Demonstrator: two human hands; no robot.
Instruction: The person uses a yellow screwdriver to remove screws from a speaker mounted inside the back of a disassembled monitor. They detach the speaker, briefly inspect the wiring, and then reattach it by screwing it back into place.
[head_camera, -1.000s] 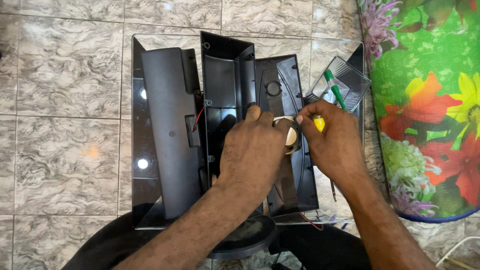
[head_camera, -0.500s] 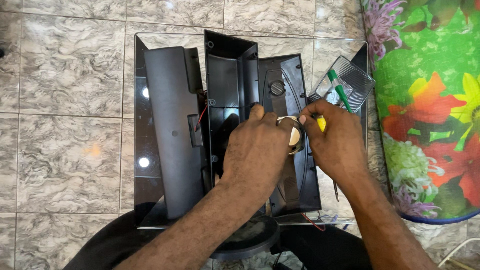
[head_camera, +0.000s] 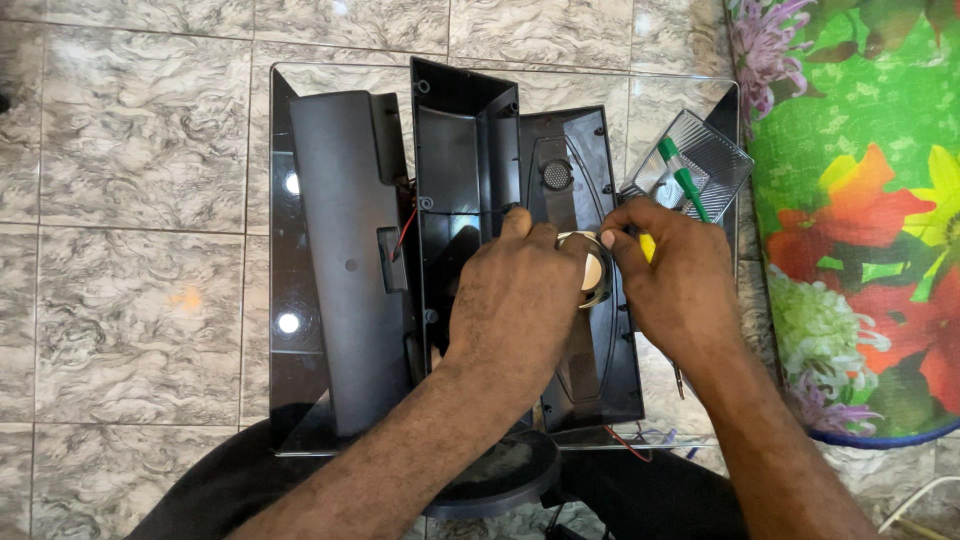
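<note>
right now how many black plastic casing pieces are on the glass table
3, side by side: a closed black plastic cover leftmost, an open black shell in the middle, a flat black panel rightmost. Hands may hide more.

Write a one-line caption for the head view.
Two hands grip a round speaker part inside an opened black casing.

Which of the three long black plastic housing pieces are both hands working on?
The rightmost flat black panel with the round grille; left hand and right hand meet there.
</note>
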